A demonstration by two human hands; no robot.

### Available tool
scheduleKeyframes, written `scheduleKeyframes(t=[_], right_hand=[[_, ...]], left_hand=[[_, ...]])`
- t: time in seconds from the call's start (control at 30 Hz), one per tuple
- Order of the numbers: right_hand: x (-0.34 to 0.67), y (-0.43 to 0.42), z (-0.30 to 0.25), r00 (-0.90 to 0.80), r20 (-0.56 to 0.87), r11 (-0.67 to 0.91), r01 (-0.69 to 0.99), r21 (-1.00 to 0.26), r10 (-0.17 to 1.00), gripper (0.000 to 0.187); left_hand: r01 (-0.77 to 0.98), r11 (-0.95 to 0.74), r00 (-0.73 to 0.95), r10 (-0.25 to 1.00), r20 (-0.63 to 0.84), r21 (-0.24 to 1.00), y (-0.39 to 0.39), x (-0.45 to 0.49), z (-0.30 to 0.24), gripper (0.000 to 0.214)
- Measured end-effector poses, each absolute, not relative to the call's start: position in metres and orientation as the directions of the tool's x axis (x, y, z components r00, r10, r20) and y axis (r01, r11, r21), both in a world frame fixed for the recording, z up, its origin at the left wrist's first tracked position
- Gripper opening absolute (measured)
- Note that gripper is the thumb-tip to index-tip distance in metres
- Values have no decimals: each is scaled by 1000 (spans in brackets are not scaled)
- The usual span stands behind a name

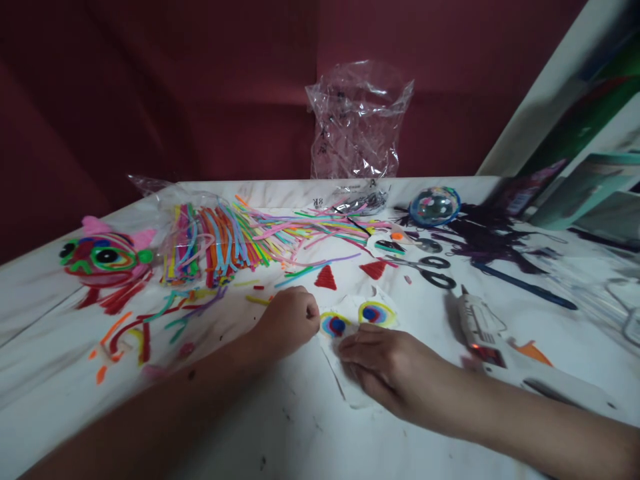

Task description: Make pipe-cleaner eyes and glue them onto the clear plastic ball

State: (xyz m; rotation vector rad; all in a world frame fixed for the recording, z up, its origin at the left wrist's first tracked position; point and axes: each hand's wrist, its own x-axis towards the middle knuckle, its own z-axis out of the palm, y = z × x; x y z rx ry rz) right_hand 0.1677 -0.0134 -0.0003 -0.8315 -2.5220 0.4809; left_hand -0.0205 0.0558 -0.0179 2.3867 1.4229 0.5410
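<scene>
A white sheet of paper [341, 383] lies on the table with two eye shapes on it, built of yellow, pale and dark blue rings. My left hand [291, 323] is curled into a fist against the sheet's left edge, beside the left eye [331, 324]. Just under the right eye [374, 313], my right hand [385, 367] reaches over the paper with fingers pressed together and bent down. What either hand holds, if anything, is hidden. Two red triangles [325, 277] of pipe cleaner lie beyond the sheet.
Bundled pipe cleaners [220, 240] and a decorated mask-like face [107, 257] stand at left, with cut scraps [143, 340] nearer. Scissors [433, 272], a glue gun [483, 330] with a red light, a blue stick [525, 285] and dark fibres [500, 240] lie right. Behind stands a clear bag [357, 133].
</scene>
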Motion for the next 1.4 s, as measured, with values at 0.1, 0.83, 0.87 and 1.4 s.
scheduleKeyframes(t=[0.1,0.83,0.87,1.4], right_hand=[[168,-13,-2,-726,290,759,471,-449,623,19],[168,-15,-2,-747,249,763,490,-422,617,19],[168,-15,-2,-750,246,764,489,-420,615,19],[168,-15,-1,-749,270,773,472,-424,605,20]], left_hand=[[787,-444,420,894,155,429,56,-19,-18,15],[797,-460,447,885,129,392,61,-20,-19,13],[800,-457,444,887,128,388,61,-20,-18,13],[712,-487,538,841,52,506,67,-30,-10,15]])
